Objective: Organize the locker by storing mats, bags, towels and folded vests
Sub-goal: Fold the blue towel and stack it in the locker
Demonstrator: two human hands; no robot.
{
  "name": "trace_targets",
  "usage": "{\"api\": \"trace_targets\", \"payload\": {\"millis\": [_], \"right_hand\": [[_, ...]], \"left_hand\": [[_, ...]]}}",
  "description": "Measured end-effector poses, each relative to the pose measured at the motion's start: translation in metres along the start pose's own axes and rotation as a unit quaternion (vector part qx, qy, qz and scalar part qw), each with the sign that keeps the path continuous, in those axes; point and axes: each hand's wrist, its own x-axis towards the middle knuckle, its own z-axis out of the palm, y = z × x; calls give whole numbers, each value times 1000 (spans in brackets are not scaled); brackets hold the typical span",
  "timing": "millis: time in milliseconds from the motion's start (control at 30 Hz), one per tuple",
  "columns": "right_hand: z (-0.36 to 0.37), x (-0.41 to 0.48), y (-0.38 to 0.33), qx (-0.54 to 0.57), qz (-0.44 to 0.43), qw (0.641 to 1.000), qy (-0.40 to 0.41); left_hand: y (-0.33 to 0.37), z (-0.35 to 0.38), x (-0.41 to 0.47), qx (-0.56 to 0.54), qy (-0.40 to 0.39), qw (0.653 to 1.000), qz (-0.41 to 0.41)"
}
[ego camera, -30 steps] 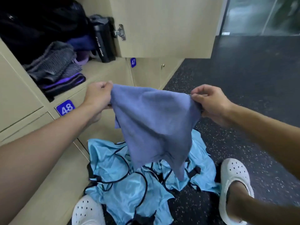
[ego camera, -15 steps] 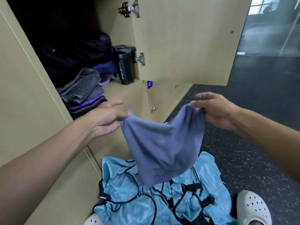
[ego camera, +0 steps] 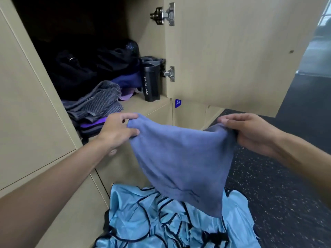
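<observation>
Your left hand point(ego camera: 117, 130) and right hand point(ego camera: 250, 133) each pinch a towel point(ego camera: 180, 161) corner; locker point(ego camera: 143, 106) partly stocked, vests point(ego camera: 161, 221) still unfolded on the floor.

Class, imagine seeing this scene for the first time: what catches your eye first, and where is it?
A blue-grey towel hangs mid-frame, its top corners pinched by the left hand and the right hand. Beneath it, a heap of light blue vests with dark trim lies on the floor. Behind, the open locker holds folded cloths and a black sport bottle at its right side.
</observation>
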Motion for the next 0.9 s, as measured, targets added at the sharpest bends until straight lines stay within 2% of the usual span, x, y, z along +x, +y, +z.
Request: {"api": "trace_targets", "payload": {"millis": [67, 133, 233, 400, 467, 533, 633, 767, 900], "right_hand": [[1, 7, -3, -9, 9, 998, -61], [2, 16, -1, -40, -12, 996, -82], [-1, 29, 3, -116, -82, 988, -52], [-10, 50, 11, -124, -121, 985, -15], [-9, 59, 10, -87, -85, 992, -27], [-9, 64, 6, 8, -16, 998, -67], [-12, 66, 2, 69, 34, 989, -122], [-10, 64, 8, -19, -3, 987, -158], [-12, 61, 11, -164, -101, 974, -115]], "left_hand": [[3, 2, 4, 22, 31, 999, 11], [9, 3, 4, 15, 58, 998, 22], [7, 3, 4, 27, 101, 994, 16], [2, -4, -5, -8, 134, 991, -6], [5, -2, -12, -9, 129, 991, -21], [8, 0, -18, -34, 138, 989, -47], [16, 4, -28, -144, 122, 975, -114], [17, 0, -32, -179, 103, 971, -116], [14, -6, -36, -130, 119, 981, -86]]}}
